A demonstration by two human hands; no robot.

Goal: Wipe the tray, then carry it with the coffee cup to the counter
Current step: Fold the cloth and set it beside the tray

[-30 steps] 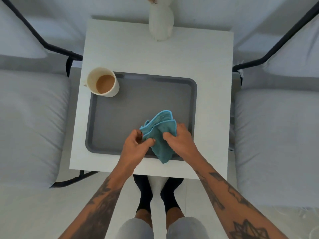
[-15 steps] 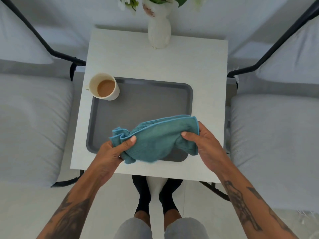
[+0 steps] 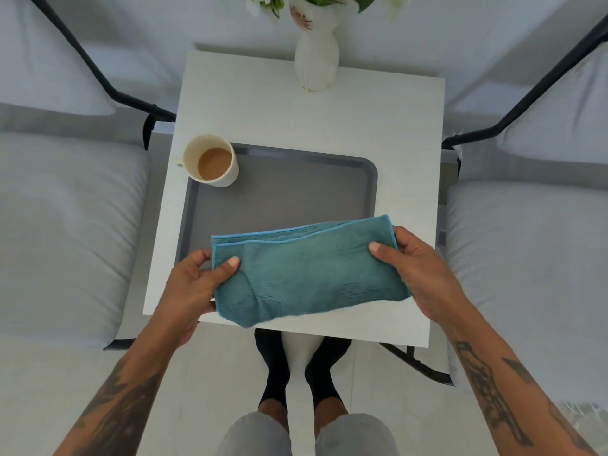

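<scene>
Hands: the left hand (image 3: 192, 284) and right hand (image 3: 419, 269) each pinch one end of a teal cloth (image 3: 306, 273), thumbs on top, holding it stretched and folded double.
In the way: the cloth hangs over the near part of the tray and the near edge of the white surface (image 3: 312, 116); it seems lifted clear, though contact is hard to judge.
Tray: the grey tray (image 3: 279, 195) lies flat on the surface, rim rounded, its middle bare.
Cup: the cream coffee cup (image 3: 212, 164) stands upright in the tray's far-left corner, holding milky coffee.
Far edge: a white vase (image 3: 316, 65) of flowers stands there, well apart from the tray.
Room: grey cushioned seats (image 3: 65, 232) flank the surface closely on left and right.
</scene>
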